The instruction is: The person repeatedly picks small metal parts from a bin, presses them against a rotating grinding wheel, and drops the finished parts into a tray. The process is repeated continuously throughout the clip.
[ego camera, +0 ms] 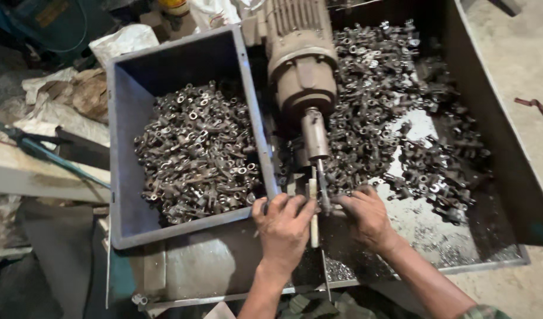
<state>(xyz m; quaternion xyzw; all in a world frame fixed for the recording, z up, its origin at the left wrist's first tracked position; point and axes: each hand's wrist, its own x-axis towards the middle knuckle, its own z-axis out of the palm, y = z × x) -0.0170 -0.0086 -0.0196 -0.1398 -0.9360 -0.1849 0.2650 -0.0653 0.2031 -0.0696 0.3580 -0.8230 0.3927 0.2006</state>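
Metal tray point(496, 171): left hand point(283, 227), right hand point(369, 215) flank spindle point(314, 136) tip, fingers beside it.

left hand point(283, 227), right hand point(366, 215), metal parts point(198, 153)

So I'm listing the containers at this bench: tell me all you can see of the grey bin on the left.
The grey bin is a rectangular open-topped box, plastic by its look, with tall smooth walls and a scuffed rim. It sits tilted in the view, left of the motor, its near corner close to the left hand. Inside lies a heap of small dark metal parts with round eyelets, filling the floor but well below the rim.
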